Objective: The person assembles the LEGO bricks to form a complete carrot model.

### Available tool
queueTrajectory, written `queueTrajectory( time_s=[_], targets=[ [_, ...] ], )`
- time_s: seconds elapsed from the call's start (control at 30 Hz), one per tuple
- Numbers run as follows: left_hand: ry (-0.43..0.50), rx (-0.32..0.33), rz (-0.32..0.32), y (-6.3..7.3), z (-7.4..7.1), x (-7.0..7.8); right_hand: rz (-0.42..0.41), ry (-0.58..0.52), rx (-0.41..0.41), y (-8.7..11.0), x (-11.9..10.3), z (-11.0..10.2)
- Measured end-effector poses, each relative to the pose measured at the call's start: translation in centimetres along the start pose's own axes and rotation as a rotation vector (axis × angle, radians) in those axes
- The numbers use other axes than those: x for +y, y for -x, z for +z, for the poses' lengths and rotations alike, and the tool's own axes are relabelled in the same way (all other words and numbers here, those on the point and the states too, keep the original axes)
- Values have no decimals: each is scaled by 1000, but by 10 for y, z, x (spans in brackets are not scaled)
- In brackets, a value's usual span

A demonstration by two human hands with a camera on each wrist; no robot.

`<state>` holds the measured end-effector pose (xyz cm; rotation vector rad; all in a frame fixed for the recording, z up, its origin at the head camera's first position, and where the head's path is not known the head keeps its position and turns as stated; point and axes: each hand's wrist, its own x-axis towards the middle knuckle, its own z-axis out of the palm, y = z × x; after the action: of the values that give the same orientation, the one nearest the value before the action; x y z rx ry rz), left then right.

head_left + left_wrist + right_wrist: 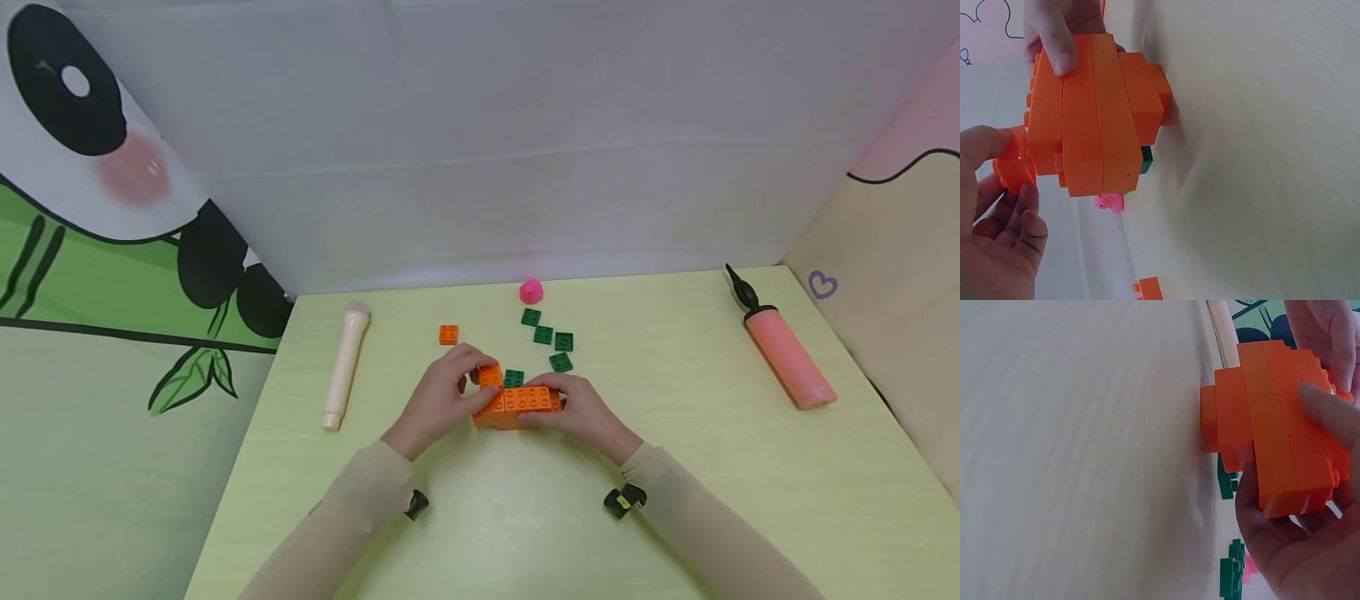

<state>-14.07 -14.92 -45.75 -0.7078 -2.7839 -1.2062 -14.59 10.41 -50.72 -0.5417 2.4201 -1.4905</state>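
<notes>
An orange toy-brick build [527, 398], stepped and narrower at its lower end, is held near the middle of the table. My right hand [588, 414] grips its right end, thumb on the near side and fingers round the back, as the right wrist view shows on the build [1272, 425]. My left hand [438, 393] pinches a small orange brick [1015, 161] between thumb and fingers at the build's upper left. The brick meets the studded top; whether it is pressed fully down I cannot tell. Just behind the build lies a green brick [513, 378].
Several green bricks [561, 362] lie behind the build, with a pink toy [531, 291] beyond them. One loose orange brick [448, 335] sits behind my left hand. To the left is a pale tube-shaped object [347, 367]; a pink hand pump [791, 354] lies at right.
</notes>
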Motion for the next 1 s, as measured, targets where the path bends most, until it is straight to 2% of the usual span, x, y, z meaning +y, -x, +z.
queueTrajectory(
  time_s=[0.2, 0.5, 0.67, 1.0],
  targets=[
    [36, -43, 42, 3, 5, 3, 4, 0, 18, 1, -1, 0],
    [-9, -49, 74, 5, 8, 7, 0, 1, 23, 2, -1, 0],
    [7, -59, 90, 6, 8, 8, -1, 0, 19, 2, -1, -1],
    [32, -67, 43, 8, 6, 9, 16, -5, 15, 3, -3, 1]
  ],
)
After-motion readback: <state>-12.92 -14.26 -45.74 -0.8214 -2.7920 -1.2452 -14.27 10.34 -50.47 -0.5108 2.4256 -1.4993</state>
